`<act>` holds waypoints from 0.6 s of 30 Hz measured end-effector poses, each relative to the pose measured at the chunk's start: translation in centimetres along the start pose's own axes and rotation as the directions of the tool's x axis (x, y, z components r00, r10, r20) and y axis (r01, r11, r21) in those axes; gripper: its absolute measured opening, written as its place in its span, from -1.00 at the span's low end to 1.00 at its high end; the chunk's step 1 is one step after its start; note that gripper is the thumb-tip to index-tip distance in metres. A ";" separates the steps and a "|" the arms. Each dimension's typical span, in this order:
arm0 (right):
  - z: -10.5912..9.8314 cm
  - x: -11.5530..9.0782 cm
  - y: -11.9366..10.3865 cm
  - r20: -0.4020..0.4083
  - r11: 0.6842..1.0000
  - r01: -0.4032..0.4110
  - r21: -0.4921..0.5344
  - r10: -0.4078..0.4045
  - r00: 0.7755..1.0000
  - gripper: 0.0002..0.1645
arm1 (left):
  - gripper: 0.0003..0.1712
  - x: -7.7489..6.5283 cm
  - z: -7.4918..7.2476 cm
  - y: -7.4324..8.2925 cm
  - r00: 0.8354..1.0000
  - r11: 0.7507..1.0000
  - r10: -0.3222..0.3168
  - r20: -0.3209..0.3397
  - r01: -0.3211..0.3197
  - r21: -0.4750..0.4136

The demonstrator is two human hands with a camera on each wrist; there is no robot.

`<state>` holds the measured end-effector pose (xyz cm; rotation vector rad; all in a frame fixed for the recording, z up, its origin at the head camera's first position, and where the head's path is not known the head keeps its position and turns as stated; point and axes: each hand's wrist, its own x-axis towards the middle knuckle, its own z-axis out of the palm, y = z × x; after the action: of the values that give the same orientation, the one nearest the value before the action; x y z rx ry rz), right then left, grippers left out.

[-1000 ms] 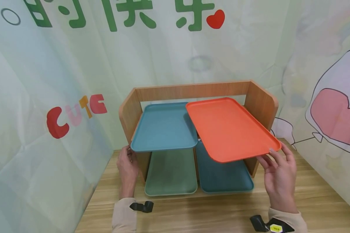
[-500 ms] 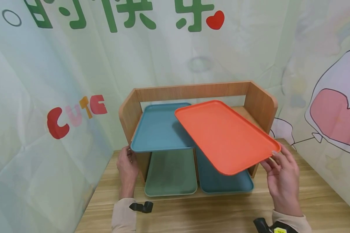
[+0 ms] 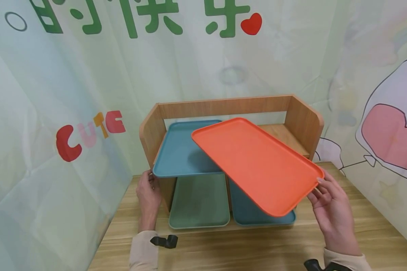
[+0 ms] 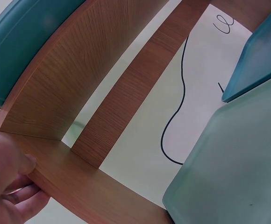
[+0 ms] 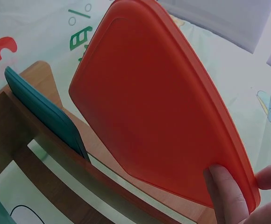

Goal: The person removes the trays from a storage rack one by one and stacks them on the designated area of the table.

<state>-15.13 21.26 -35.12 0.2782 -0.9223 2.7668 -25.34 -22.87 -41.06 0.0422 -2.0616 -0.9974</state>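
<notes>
My right hand (image 3: 335, 210) pinches the near right corner of an orange tray (image 3: 257, 165); in the right wrist view its fingers (image 5: 226, 191) lie on the underside, thumb at the rim. The tray is held tilted above the wooden shelf (image 3: 224, 106), overlapping the blue tray (image 3: 186, 150) on the upper board. At the shelf's left side, my left hand (image 3: 149, 195) grips the edge of the side panel, its fingers curled round the wood (image 4: 79, 182) in the left wrist view. Below sit a green tray (image 3: 200, 203) on the left and a dark blue tray (image 3: 240, 199), partly hidden, on the right.
The shelf stands on a wood-grain table (image 3: 224, 248) against a printed curtain (image 3: 274, 67). A bare stretch of upper board (image 3: 285, 137) shows at the right behind the orange tray. The lower trays stick out past the shelf front.
The orange tray has swung left and its near edge has come down toward me, uncovering the upper right board. My right hand has shifted slightly right and down. My left hand has stayed put.
</notes>
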 end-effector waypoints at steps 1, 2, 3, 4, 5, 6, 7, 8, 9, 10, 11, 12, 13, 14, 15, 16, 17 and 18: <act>-0.1 0.0 -0.1 0.010 1.000 -0.008 0.006 0.008 1.000 -0.60 | -0.82 0.0 0.0 0.0 1.000 1.000 0.001 0.000 -0.001 0.000; -0.2 0.0 -0.1 0.022 1.000 -0.015 0.009 0.015 1.000 -0.60 | -0.82 0.0 0.0 0.0 1.000 1.000 0.001 0.001 -0.001 -0.001; -0.2 0.0 -0.2 0.037 1.000 -0.023 0.019 0.022 0.999 -0.60 | -0.82 0.0 0.0 0.0 1.000 1.000 0.001 0.001 -0.001 -0.001; -0.3 0.0 -0.2 0.053 0.999 -0.030 0.029 0.028 0.998 -0.60 | -0.82 0.0 -0.1 0.0 1.000 1.000 0.000 0.002 0.000 0.000; -0.4 0.0 -0.3 0.070 0.999 -0.035 0.040 0.033 0.997 -0.60 | -0.82 0.0 -0.1 0.1 1.000 1.000 -0.001 0.003 0.001 0.000; -0.5 0.0 -0.3 0.085 0.998 -0.039 0.049 0.035 0.996 -0.60 | -0.82 0.0 -0.1 0.1 1.000 1.000 -0.001 0.003 0.001 0.000; -0.5 0.0 -0.3 0.097 0.998 -0.042 0.055 0.036 0.995 -0.59 | -0.82 0.0 -0.1 0.0 1.000 1.000 -0.001 0.004 0.001 0.000; -0.6 0.0 -0.3 0.108 0.997 -0.045 0.061 0.038 0.993 -0.59 | -0.82 0.0 -0.1 0.0 1.000 1.000 0.000 0.004 0.000 0.000; -0.6 0.0 -0.3 0.118 0.997 -0.048 0.066 0.040 0.992 -0.58 | -0.82 0.0 -0.1 0.0 1.000 1.000 0.001 0.004 -0.001 0.000; -0.7 0.0 -0.3 0.123 0.997 -0.049 0.067 0.041 0.992 -0.58 | -0.82 0.0 -0.1 0.0 1.000 1.000 0.002 0.004 -0.002 0.000; -0.7 0.0 -0.3 0.127 0.997 -0.050 0.066 0.042 0.991 -0.57 | -0.82 0.0 -0.1 0.0 1.000 1.000 0.004 0.003 -0.004 0.000; -0.7 0.0 -0.3 0.129 0.997 -0.051 0.066 0.042 0.991 -0.57 | -0.82 0.0 0.0 -0.1 1.000 1.000 0.006 0.003 -0.006 0.002; -0.7 -0.1 -0.3 0.134 0.997 -0.053 0.065 0.044 0.990 -0.57 | -0.82 0.0 0.0 -0.1 1.000 1.000 0.007 0.002 -0.007 0.003; -0.8 -0.1 -0.4 0.141 0.996 -0.055 0.067 0.046 0.989 -0.56 | -0.82 0.0 0.0 -0.1 1.000 1.000 0.007 0.003 -0.007 0.003; -0.8 -0.1 -0.4 0.147 0.996 -0.058 0.068 0.048 0.988 -0.56 | -0.82 0.0 0.0 -0.1 1.000 1.000 0.007 0.002 -0.007 0.004; -0.8 -0.1 -0.4 0.152 0.996 -0.062 0.068 0.051 0.987 -0.55 | -0.82 0.0 0.0 -0.1 1.000 1.000 0.006 0.002 -0.006 0.004; -0.8 -0.1 -0.4 0.157 0.996 -0.063 0.061 0.053 0.986 -0.55 | -0.82 0.0 0.0 0.0 1.000 1.000 0.005 0.002 -0.005 0.005; -0.8 -0.1 -0.4 0.165 0.996 -0.066 0.060 0.055 0.985 -0.55 | -0.82 0.0 0.0 0.0 1.000 1.000 0.004 0.002 -0.004 0.006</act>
<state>-14.98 22.06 -35.58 0.5023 -0.8915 2.8684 -25.37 -22.86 -41.07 0.0402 -2.0656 -0.9893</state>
